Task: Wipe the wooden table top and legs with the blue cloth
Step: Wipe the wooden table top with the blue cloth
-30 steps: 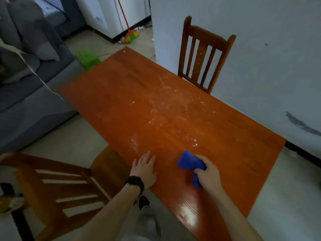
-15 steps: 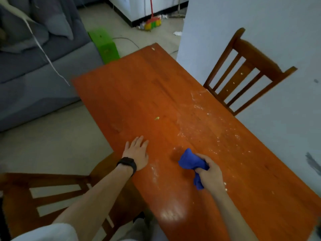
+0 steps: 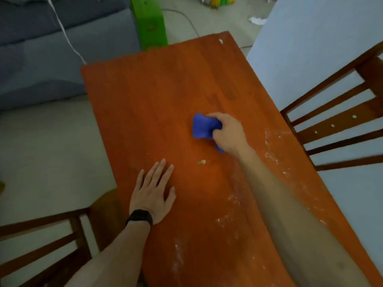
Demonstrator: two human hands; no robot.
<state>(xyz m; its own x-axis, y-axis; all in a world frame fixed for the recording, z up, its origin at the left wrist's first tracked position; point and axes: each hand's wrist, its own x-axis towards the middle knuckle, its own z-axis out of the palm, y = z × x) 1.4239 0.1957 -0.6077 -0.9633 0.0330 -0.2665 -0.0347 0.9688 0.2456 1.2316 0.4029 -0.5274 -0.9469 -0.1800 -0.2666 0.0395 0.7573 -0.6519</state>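
Head view, single frame: wooden table top (image 3: 157, 100), orange-red and glossy, running from the near right to the far left of the scene. Blue cloth (image 3: 204, 126), bunched into a wad, lies on the middle of the top toward its far half, gripped by the right hand (image 3: 228, 134) with fingers curled over it and pressing it to the wood. Left hand (image 3: 153, 193), fingers straight and spread, rests flat on the near left part of the top close to its edge, black wristband (image 3: 139, 217) at the wrist. Residue: white powdery streaks (image 3: 271, 156) along the right side and the near end; one pale crumb (image 3: 201, 162) between the two hands; a further crumb (image 3: 221, 40) at the far corner. Advice for the step in hand (a judgement): flatten the wad for wider contact, draw overlapping strokes along the grain, gather the powder and crumbs toward one edge rather than scattering them, and keep the flat hand as a brace; legs are out of sight and appear yet to be wiped. Surroundings: slatted wooden chair (image 3: 335, 121) at the right, second chair (image 3: 45, 241) at the near left, grey sofa (image 3: 41, 48) and green object (image 3: 150, 21) at the far left. Brands, labels, writing: none legible anywhere in the frame.
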